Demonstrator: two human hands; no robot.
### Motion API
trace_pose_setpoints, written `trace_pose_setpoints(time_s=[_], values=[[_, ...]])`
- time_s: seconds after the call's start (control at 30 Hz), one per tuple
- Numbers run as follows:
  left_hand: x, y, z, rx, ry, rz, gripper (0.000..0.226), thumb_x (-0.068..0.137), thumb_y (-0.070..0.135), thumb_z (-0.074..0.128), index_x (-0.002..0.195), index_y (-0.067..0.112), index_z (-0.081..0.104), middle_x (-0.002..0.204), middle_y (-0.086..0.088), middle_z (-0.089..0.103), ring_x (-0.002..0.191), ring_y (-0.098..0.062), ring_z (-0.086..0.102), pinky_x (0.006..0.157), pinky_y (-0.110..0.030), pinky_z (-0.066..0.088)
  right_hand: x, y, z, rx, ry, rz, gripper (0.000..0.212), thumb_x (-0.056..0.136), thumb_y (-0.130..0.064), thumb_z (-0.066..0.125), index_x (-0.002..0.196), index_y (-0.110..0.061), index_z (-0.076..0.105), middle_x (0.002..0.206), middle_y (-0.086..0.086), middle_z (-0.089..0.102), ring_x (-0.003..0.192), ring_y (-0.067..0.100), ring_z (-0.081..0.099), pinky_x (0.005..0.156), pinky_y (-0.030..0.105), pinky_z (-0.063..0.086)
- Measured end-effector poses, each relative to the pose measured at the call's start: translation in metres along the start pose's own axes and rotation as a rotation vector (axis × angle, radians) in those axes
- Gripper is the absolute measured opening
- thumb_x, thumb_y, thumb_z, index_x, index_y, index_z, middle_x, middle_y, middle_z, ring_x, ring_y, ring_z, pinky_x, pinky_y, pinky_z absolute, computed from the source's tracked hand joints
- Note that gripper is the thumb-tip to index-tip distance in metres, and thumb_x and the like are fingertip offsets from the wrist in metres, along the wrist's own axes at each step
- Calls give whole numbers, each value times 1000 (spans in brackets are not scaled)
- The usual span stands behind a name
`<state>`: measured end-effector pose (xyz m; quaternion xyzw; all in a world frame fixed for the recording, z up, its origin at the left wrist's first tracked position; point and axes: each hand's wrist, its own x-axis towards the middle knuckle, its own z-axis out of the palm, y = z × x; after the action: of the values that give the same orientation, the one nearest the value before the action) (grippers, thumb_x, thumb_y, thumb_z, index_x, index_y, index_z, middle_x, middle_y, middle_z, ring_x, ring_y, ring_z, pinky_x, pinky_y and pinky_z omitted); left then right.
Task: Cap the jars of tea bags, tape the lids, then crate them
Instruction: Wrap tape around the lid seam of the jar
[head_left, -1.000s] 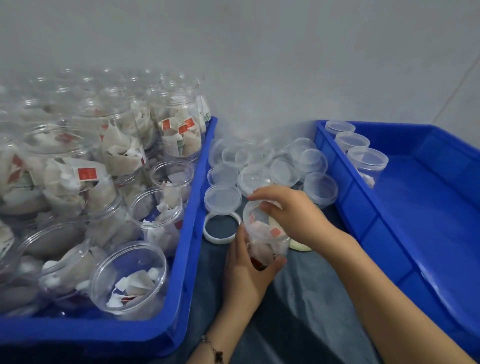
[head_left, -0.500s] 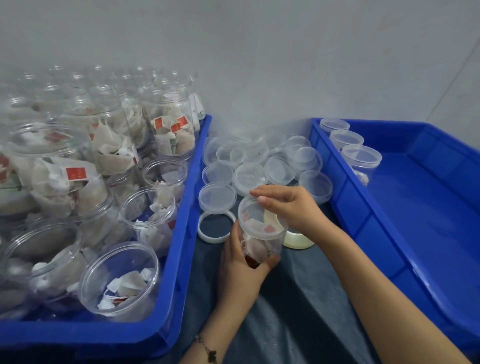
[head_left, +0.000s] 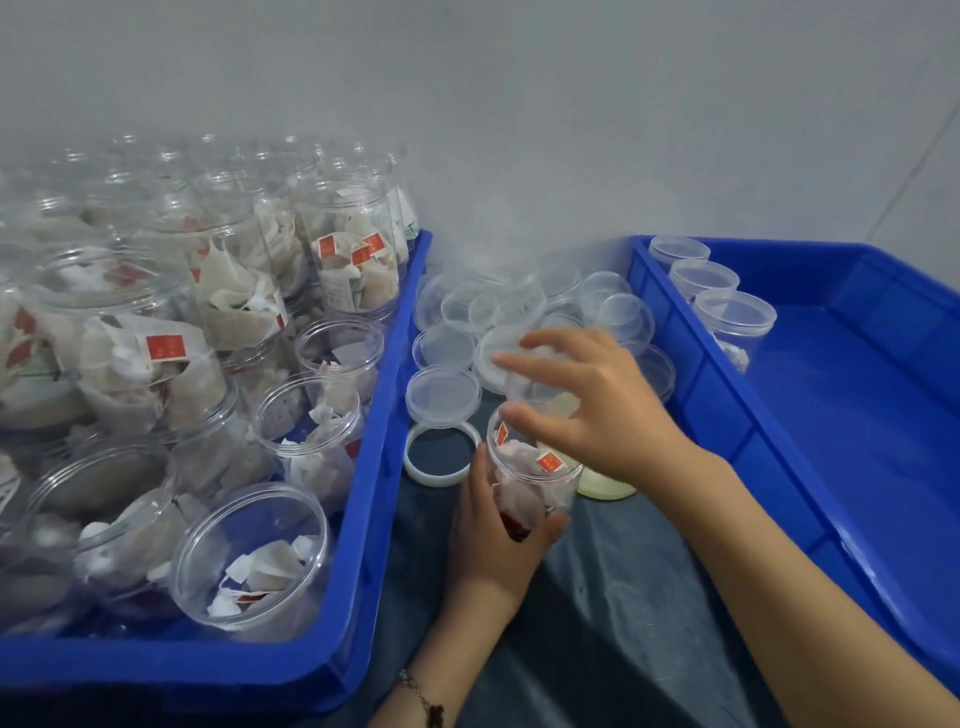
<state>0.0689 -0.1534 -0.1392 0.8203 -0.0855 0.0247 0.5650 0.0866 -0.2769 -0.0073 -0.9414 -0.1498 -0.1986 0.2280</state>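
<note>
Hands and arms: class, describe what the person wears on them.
Both forearms are bare, with no sleeves in view and no gloves. The left wrist carries a thin bracelet of small links with a dark charm. The right hand shows no ring or watch.

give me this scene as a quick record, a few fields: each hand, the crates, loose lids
left hand: left hand wrapped around jar of tea bags, upright
right hand: right hand over the jar mouth; lid seating unclear
left crate: left crate packed with uncapped jars
right crate: right crate holds three capped jars at far corner
loose lids: loose lids between crates
</note>
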Motion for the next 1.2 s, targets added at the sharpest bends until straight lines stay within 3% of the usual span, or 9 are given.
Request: trace_pose_setpoints(time_s=[0.1, 0.27, 0.4, 0.53, 0.67, 0.83, 0.97, 1.07, 1.2], values=[[3, -1, 2, 24, 2, 4, 106, 66, 43, 80, 149, 29, 16, 149, 6, 33, 134, -13, 38, 105, -40, 39, -8, 2, 16, -51, -206, 44, 43, 84, -53, 60, 126, -44, 56, 133, -14, 50, 122, 17, 40, 101, 37, 33], [3, -3, 3, 47, 32, 27, 97, 64, 49, 76, 142, 36, 19, 126, 23, 32, 117, 1, 38, 88, -24, 39, -7, -4, 25, -90, -209, -8, 42, 83, -54, 60, 123, -43, 58, 131, -15, 53, 117, 18, 42, 98, 42, 35], [5, -4, 5, 45, 57, 43, 97, 61, 50, 75, 142, 33, 25, 125, 21, 34, 114, 2, 39, 86, -22, 37, -8, -5, 25, -100, -188, 5, 41, 83, -53, 61, 123, -42, 60, 130, -16, 53, 114, 19, 42, 96, 40, 36], [6, -8, 7, 54, 73, 43, 104, 60, 51, 76, 147, 27, 24, 135, 13, 40, 123, -6, 43, 89, -23, 38, -9, -4, 25, -205, -141, -92, 42, 80, -54, 63, 119, -39, 64, 125, -14, 58, 109, 21, 46, 86, 39, 37], [7, -9, 7, 77, 73, 45, 99, 61, 49, 79, 142, 29, 27, 123, 21, 36, 111, 6, 38, 82, -18, 35, -6, -6, 25, -184, -154, -12, 43, 81, -56, 60, 121, -41, 62, 125, -19, 56, 110, 17, 44, 88, 36, 36], [7, -8, 7, 75, 50, 9, 102, 58, 53, 75, 144, 29, 24, 132, 14, 40, 119, -5, 43, 85, -22, 37, -9, -6, 29, -144, -133, 19, 39, 81, -53, 62, 118, -40, 64, 122, -19, 57, 110, 17, 43, 86, 36, 36], [7, -6, 5, 43, 24, 18, 100, 58, 56, 72, 141, 37, 22, 126, 22, 37, 116, 0, 42, 84, -21, 39, -9, -9, 30, -178, -148, 64, 39, 82, -57, 57, 117, -42, 62, 120, -22, 56, 109, 16, 43, 85, 36, 37], [6, -6, 4, 68, 30, 11, 97, 57, 57, 68, 141, 33, 25, 131, 16, 44, 117, -4, 47, 87, -26, 46, -13, -20, 38, -272, -60, 151, 39, 81, -59, 52, 111, -38, 64, 113, -16, 60, 105, 23, 48, 80, 36, 37], [5, -4, 3, 108, 24, 46, 70, 62, 64, 44, 124, 32, 39, 107, 21, 49, 96, -1, 54, 66, -7, 40, -17, -40, 54, -553, 52, 279, 33, 78, -52, 52, 87, -23, 66, 90, -2, 62, 81, 28, 55, 63, 33, 29]])
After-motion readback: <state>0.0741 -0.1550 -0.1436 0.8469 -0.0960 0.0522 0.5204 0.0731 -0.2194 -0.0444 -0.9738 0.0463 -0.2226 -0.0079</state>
